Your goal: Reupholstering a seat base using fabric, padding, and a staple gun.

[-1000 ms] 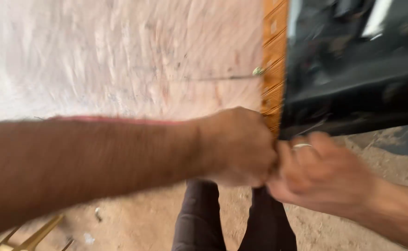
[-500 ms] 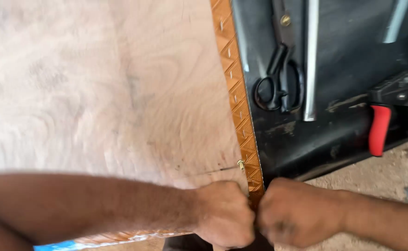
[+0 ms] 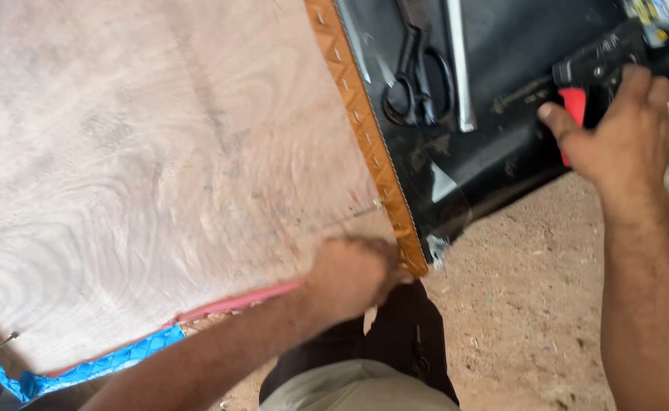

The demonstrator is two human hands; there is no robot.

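Observation:
A large plywood panel (image 3: 144, 152) fills the left of the view, with an orange patterned fabric strip (image 3: 365, 137) stapled along its right edge. My left hand (image 3: 353, 278) is closed on the panel's near right corner, pinching the fabric there. Over on the right, my right hand (image 3: 624, 137) wraps around a black tool with a red handle (image 3: 589, 84), lying on a black sheet (image 3: 494, 152). Pink and blue fabric (image 3: 98, 365) shows along the panel's near edge.
Black scissors (image 3: 414, 72) and a long metal bar (image 3: 460, 68) lie on the black sheet beside the orange strip. A small nail (image 3: 377, 204) sticks out near the corner. Sandy ground (image 3: 525, 304) lies below, and my legs (image 3: 365, 365) are at the bottom.
My right hand left the panel's corner and moved up and to the right onto the red-handled tool. My left hand stays at the corner.

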